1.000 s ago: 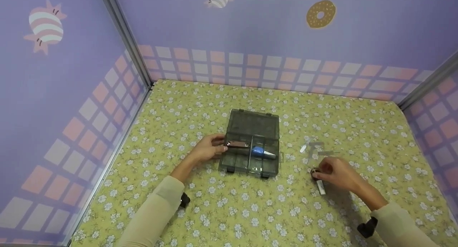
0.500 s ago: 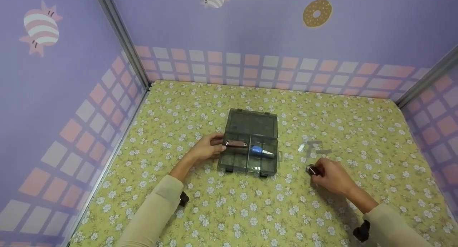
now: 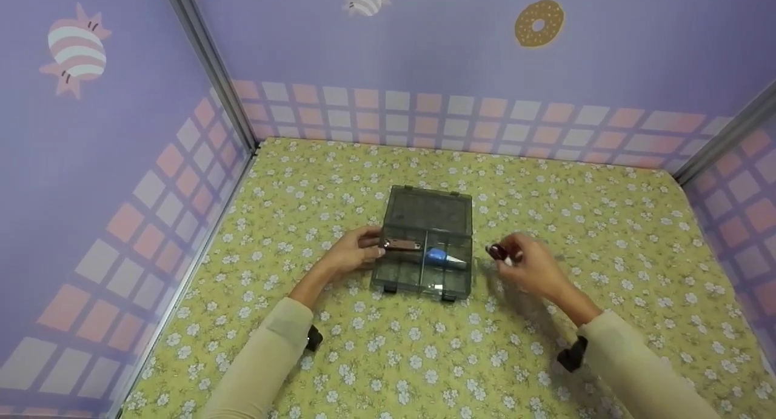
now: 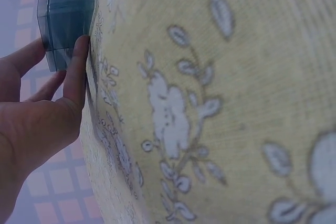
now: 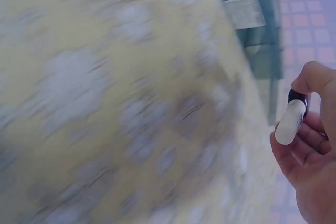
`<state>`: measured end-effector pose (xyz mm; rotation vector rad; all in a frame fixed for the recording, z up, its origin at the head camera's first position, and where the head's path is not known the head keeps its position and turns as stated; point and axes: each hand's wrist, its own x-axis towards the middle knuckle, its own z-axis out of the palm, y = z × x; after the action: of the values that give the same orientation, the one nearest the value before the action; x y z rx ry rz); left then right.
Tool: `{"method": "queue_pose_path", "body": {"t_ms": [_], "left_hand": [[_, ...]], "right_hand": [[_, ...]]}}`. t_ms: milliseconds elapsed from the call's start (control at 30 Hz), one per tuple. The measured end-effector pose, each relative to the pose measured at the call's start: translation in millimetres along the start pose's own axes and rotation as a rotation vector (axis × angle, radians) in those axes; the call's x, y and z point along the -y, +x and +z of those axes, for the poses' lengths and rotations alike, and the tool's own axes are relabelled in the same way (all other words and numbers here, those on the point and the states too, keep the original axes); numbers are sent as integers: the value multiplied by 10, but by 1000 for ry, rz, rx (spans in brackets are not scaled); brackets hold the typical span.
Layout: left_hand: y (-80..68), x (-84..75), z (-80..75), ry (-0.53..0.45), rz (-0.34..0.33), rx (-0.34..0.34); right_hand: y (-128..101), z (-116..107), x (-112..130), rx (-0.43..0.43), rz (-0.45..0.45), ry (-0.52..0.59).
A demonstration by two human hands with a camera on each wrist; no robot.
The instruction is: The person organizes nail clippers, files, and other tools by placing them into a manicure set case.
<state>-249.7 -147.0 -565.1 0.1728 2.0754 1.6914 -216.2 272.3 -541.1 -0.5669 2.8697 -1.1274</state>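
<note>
A smoky grey see-through plastic box [image 3: 429, 211] lies open on the cloth, its lid folded back behind the tray. My left hand [image 3: 351, 250] grips the tray's left side; in the left wrist view fingers lie along both sides of the box [image 4: 68, 14]. Inside the tray are a brown bar with metal ends [image 3: 402, 244] and a blue piece with a pale tapering tip [image 3: 438, 254]. Just right of the box, my right hand [image 3: 533, 264] pinches a small shiny dark-red and black object [image 3: 498, 251]. Its rounded white end [image 5: 289, 124] faces the right wrist camera.
A flowered yellow cloth [image 3: 339, 182] covers the work surface. Purple panels with a pink and white checked border [image 3: 418, 37] enclose it at the back and sides. A faint grey strip [image 3: 562, 258] lies right of my right hand.
My right hand has lifted the dark object with its white end and carried it left and away from me, up close to the box. The left hand and the box have stayed put.
</note>
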Motion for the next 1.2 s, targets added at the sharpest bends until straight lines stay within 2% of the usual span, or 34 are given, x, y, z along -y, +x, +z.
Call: {"method": "queue_pose_path", "body": {"t_ms": [233, 467, 733, 867, 1033, 1200], "left_hand": [[2, -23, -6, 19, 27, 21], [22, -14, -9, 7, 13, 10], [23, 15, -10, -10, 4, 14], [27, 11, -7, -9, 15, 12], [23, 12, -10, -17, 2, 11], [23, 15, -6, -17, -8, 7]], "right_hand": [[396, 226, 251, 45, -58, 72], [656, 433, 412, 99, -117, -15], [717, 565, 411, 90, -173, -108], [681, 515, 386, 43, -168, -102], [629, 305, 257, -31, -127, -93], [551, 61, -3, -17, -81, -98]]}}
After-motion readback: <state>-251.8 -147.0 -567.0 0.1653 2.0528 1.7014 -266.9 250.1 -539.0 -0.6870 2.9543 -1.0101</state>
